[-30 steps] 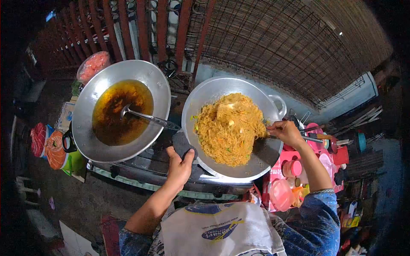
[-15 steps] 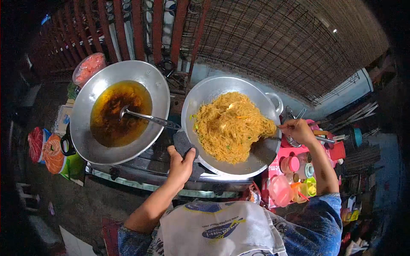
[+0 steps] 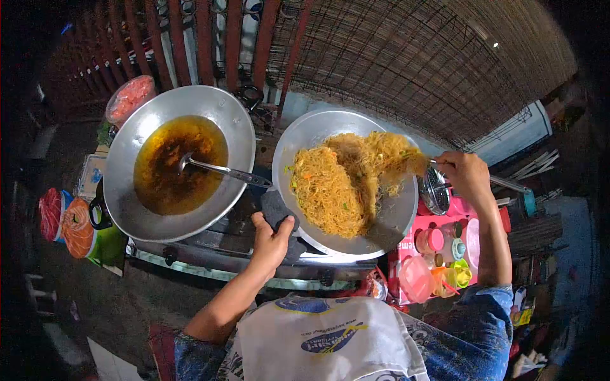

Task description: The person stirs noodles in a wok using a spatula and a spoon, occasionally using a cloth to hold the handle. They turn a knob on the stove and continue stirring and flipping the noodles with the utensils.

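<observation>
Thin yellow-brown fried noodles (image 3: 327,197) with bits of vegetable fill much of the right-hand metal wok (image 3: 397,232). My left hand (image 3: 272,242) is closed round a dark grey cloth (image 3: 277,213) at this wok's near-left edge, where the handle is covered. Over the wok's right rim, my right hand (image 3: 467,174) grips the handle of a cooking utensil. Its working end is buried under a lifted clump of noodles (image 3: 394,155), so its kind cannot be told.
Left of it, a second wok (image 3: 238,133) holds dark amber oil (image 3: 210,184), with a ladle (image 3: 229,171) resting in it. Jars (image 3: 429,240) and cups stand on a pink surface at right. Behind are wooden slats (image 3: 206,44) and a wire grid (image 3: 381,76).
My right hand has moved right and slightly up, raising and turning a clump of noodles at the wok's right side. My left hand keeps its hold on the cloth.
</observation>
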{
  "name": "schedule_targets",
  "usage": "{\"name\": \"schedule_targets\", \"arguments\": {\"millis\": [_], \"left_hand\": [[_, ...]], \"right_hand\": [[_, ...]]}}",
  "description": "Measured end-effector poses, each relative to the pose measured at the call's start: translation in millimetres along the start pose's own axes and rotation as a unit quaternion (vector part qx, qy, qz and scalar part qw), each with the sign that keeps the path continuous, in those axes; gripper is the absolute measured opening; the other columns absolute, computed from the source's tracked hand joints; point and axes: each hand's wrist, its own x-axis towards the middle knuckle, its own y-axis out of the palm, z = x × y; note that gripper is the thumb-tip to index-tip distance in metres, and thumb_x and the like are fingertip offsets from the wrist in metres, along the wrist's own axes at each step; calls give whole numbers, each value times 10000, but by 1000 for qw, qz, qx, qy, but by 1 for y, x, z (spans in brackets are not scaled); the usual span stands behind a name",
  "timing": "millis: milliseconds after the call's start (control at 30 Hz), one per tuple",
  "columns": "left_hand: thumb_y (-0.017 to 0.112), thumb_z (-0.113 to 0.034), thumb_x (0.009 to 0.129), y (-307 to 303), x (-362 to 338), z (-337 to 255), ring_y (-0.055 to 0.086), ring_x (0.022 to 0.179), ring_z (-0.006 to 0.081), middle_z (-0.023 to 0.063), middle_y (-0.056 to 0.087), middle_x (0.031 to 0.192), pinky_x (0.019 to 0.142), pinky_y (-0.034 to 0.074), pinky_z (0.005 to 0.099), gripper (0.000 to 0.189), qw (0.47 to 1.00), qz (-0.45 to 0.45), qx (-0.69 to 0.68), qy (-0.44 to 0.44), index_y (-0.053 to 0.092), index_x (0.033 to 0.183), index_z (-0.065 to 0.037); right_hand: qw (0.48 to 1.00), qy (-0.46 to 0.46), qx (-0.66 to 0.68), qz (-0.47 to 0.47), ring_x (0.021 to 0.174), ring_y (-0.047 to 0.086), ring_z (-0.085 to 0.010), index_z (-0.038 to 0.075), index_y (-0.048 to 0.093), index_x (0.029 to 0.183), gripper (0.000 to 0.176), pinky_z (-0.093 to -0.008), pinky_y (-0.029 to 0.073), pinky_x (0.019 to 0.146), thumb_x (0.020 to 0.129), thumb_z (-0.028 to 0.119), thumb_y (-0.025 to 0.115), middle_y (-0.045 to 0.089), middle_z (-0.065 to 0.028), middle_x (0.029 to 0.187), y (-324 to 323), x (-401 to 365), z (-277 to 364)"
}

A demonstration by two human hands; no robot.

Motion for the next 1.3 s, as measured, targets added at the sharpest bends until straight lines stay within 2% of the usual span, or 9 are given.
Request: {"name": "schedule_targets", "arguments": {"millis": [100,300,400,633,700,833,933,1133,1300], "left_hand": [[591,-262,819,-2,3,6,491,944,192,124,500,1033,827,396,300,470,999,25,-32,0,297,1095,-22],[592,-217,821,0,5,9,488,923,168,101,499,1008,802,400,300,455,997,25,-70,32,295,1097,-11],[585,-206,823,1,1,0,483,914,162,102,496,1011,805,392,289,475,998,22,-58,-9,282,1126,-2],[576,-195,824,5,3,7,480,919,182,130,494,1006,816,386,297,461,998,-3,-53,31,286,1112,19],[572,-190,825,7,3,3,476,931,189,138,491,1010,831,379,302,446,998,-2,-50,24,292,1102,20],[556,-161,823,9,7,15,469,965,209,150,483,1044,871,361,318,426,997,-31,11,69,296,1111,14],[556,-148,821,7,10,21,462,986,210,141,475,1071,884,355,322,425,998,-19,-13,63,292,1116,8],[542,-141,834,8,8,16,457,1001,196,131,472,1079,891,349,312,387,998,-2,-57,38,290,1095,-7],[546,-160,838,8,5,8,467,974,194,126,481,1046,874,357,303,392,998,-12,-39,49,286,1089,-7]], "right_hand": [[991,-57,-121,-16,677,620,-268,161,663,851,160,-376,487,599,731,189,562,610,-119,724,11,-2,24],[968,-170,-163,-82,699,610,-220,158,656,819,149,-321,487,592,716,147,549,586,-66,790,8,0,34],[967,-160,-193,-40,652,620,-235,129,642,770,116,-348,488,531,715,142,540,598,-84,748,0,3,29],[958,-128,-225,122,676,620,-268,152,647,817,155,-390,493,556,706,132,540,602,-108,723,32,8,-2],[933,-146,-158,288,731,638,-285,109,632,766,122,-420,516,619,755,168,526,637,-124,768,57,4,9],[962,-42,204,176,765,624,-306,111,649,884,159,-415,494,692,790,211,568,640,-141,815,158,-11,46],[938,42,287,190,758,628,-298,114,652,935,180,-385,487,671,784,196,600,640,-156,826,168,-10,54],[888,79,413,185,688,636,-188,63,658,907,164,-314,482,620,767,147,642,656,-134,779,160,-18,18],[894,58,423,133,690,630,-168,58,660,908,180,-302,481,633,751,146,663,658,-134,795,131,-21,1]]}}
